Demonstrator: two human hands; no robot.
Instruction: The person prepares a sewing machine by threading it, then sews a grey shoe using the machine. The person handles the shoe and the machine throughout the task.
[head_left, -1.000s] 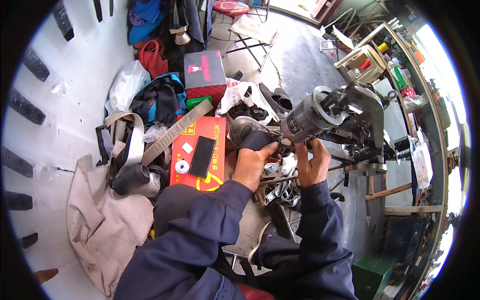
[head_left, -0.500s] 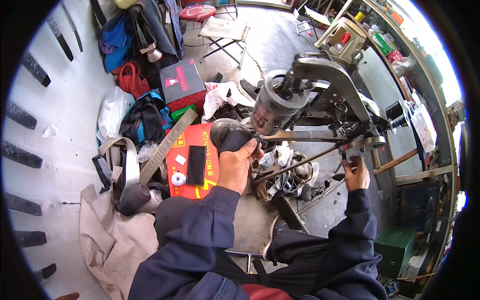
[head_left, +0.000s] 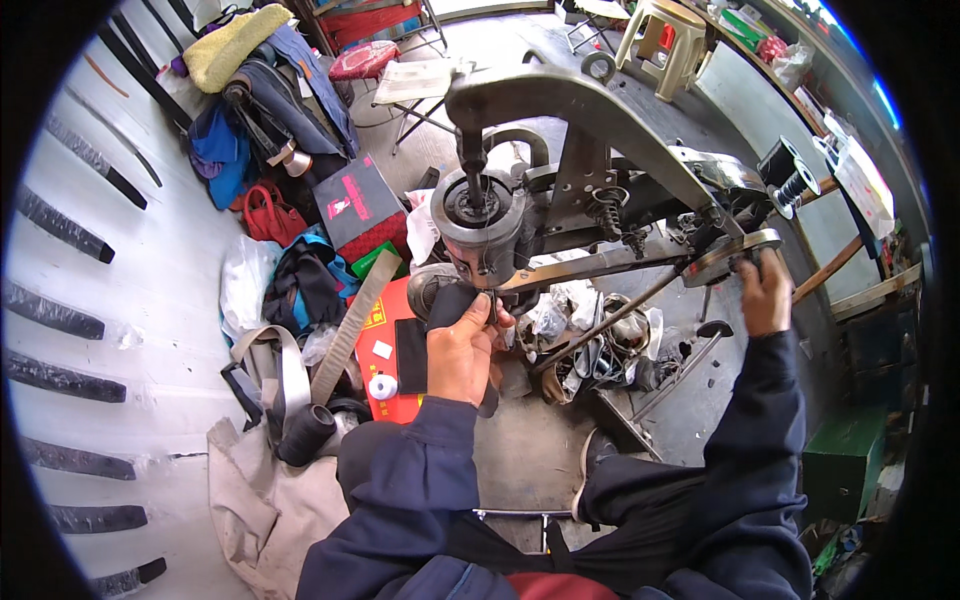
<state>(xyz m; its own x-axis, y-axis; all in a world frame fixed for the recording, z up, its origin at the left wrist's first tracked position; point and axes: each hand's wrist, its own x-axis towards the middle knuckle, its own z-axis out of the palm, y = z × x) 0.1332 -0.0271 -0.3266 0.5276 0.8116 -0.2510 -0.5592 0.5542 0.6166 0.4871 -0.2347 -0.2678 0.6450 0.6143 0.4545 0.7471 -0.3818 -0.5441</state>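
My left hand (head_left: pixel 462 355) grips a dark shoe (head_left: pixel 449 307) with a grey sole, held at the narrow arm of a black metal sewing machine (head_left: pixel 560 100), under its cylindrical head (head_left: pixel 482 240). The needle area is partly hidden by the head and my fingers. My right hand (head_left: pixel 765 295) has its fingers curled on the round wheel (head_left: pixel 720 262) at the machine's right end. Black thread spools (head_left: pixel 790 185) sit above that wheel. Below and left of the shoe lie a red box (head_left: pixel 393 402), a dark phone (head_left: pixel 410 355) and a small white spool (head_left: pixel 382 386).
At left are bags (head_left: pixel 272 215), straps (head_left: pixel 350 325), beige cloth (head_left: pixel 260 500) and a patterned box (head_left: pixel 360 210). Scraps (head_left: pixel 600 340) lie below the machine. Folding stools (head_left: pixel 410 82) and a plastic stool (head_left: pixel 668 40) stand behind. A green metal box (head_left: pixel 840 460) is at right.
My right hand has left the cylindrical head and moved right and up onto the wheel. My left hand keeps hold of the shoe. The camera view has shifted.
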